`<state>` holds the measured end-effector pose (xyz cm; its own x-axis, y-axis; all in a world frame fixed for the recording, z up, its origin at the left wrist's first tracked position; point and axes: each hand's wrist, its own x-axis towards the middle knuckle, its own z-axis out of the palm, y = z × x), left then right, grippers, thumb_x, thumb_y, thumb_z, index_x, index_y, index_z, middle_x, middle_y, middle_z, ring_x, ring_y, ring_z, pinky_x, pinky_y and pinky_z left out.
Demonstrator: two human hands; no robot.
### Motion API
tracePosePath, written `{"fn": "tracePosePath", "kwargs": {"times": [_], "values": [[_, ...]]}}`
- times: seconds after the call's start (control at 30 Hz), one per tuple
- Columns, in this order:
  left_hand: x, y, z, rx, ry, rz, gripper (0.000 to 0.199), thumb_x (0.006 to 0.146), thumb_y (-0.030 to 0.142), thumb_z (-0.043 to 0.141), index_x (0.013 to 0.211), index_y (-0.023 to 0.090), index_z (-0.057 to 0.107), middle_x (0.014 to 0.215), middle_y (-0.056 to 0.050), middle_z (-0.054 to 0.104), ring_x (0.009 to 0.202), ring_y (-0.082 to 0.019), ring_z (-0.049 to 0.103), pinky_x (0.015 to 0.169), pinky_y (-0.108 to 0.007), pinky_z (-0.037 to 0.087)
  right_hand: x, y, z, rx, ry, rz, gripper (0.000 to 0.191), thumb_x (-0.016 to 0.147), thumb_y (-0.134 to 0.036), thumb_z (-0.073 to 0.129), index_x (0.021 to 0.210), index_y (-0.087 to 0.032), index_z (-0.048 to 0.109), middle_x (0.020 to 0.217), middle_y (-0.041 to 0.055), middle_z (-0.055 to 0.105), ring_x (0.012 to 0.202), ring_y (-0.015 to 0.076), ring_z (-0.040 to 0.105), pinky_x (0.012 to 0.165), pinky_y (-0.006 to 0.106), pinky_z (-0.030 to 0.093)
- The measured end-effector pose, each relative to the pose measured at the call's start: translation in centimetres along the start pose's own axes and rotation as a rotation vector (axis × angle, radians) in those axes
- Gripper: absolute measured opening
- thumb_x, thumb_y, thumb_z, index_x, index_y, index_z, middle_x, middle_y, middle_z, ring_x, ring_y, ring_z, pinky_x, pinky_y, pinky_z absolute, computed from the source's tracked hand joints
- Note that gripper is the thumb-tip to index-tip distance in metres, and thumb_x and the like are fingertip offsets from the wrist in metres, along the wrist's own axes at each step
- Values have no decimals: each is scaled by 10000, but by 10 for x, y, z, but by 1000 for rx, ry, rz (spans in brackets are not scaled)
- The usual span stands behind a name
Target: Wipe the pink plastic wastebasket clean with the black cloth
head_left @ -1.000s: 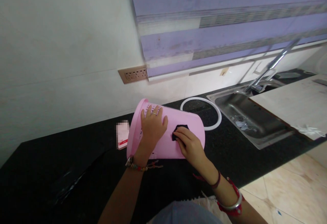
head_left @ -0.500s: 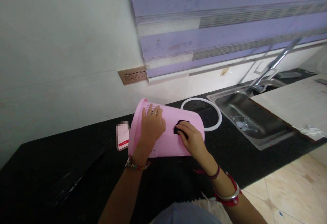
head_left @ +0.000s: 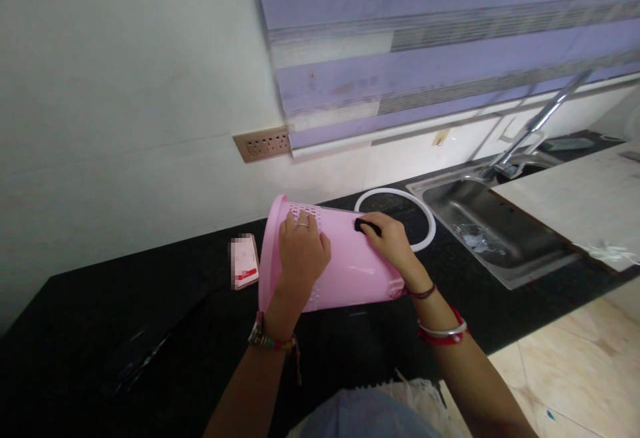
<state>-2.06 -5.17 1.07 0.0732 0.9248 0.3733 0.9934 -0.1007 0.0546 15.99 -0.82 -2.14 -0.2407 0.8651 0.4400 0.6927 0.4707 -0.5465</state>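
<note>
A pink plastic basket [head_left: 345, 268] with a perforated band near its rim lies on its side on the dark countertop, rim to the left. My left hand [head_left: 303, 248] rests on top of it by the rim, fingers spread over the small holes. In my right hand [head_left: 390, 238] is a small black cloth [head_left: 369, 227], pinched against the upper side of the basket near its base. Part of the cloth is hidden by the fingers. Behind the base a white ring [head_left: 425, 208] lies on the counter.
Left of the basket's rim lies a phone [head_left: 245, 261]. The steel sink [head_left: 500, 238] with a tall faucet [head_left: 540, 118] is to the right, partly covered by a pale board [head_left: 585, 198]. A socket panel [head_left: 263, 144] is on the wall. Black plastic [head_left: 145, 358] lies at the left.
My right hand has slid the black cloth up and away from me, from the middle of the basket's side towards its far edge. The basket has rolled slightly under my left hand.
</note>
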Motion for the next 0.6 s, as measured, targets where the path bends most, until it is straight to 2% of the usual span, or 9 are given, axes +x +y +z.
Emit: {"fn": "tracePosePath", "kwargs": {"times": [0.2, 0.33, 0.4, 0.47, 0.53, 0.6], "values": [[4, 13, -4, 46, -51, -72, 405, 820, 235, 393, 1090, 4, 586, 1118, -237, 605, 1092, -367, 500, 875, -479, 397, 40, 26, -5, 14, -165, -12, 161, 774, -114, 567, 841, -153, 709, 871, 73, 720, 818, 182, 660, 783, 320, 512], [5, 17, 4, 90, -17, -107, 441, 841, 233, 366, 1146, -20, 560, 1174, -243, 580, 1136, -379, 478, 913, -497, 377, 49, 26, -9, 10, -208, -28, 142, 747, -87, 595, 792, -152, 713, 815, 66, 724, 770, 183, 668, 760, 327, 525], [9, 16, 9, 86, -7, -93, 444, 847, 220, 351, 1168, -10, 553, 1211, -221, 568, 1177, -358, 457, 971, -484, 342, 37, 15, -8, 9, -194, -39, 157, 755, -80, 583, 815, -148, 710, 848, 76, 721, 797, 189, 666, 774, 337, 526], [14, 13, 14, 62, -18, -77, 437, 848, 217, 349, 1156, 0, 568, 1207, -204, 577, 1190, -339, 456, 999, -463, 325, 12, -1, -5, 22, -157, -78, 185, 785, -100, 558, 884, -162, 701, 915, 73, 712, 865, 182, 655, 814, 330, 518], [19, 10, 17, 35, -24, -72, 433, 846, 218, 356, 1144, -4, 577, 1193, -204, 587, 1192, -332, 459, 1006, -453, 324, -18, -16, 0, 63, -39, -186, 203, 819, -138, 529, 943, -162, 688, 959, 86, 698, 922, 190, 642, 837, 333, 519], [21, 9, 17, 9, -15, -58, 419, 847, 208, 359, 1131, 4, 589, 1197, -194, 589, 1189, -324, 466, 1008, -446, 328, -43, -24, 3, 63, 64, -235, 232, 855, -162, 476, 972, -165, 677, 998, 100, 682, 958, 191, 633, 851, 333, 522]]}}
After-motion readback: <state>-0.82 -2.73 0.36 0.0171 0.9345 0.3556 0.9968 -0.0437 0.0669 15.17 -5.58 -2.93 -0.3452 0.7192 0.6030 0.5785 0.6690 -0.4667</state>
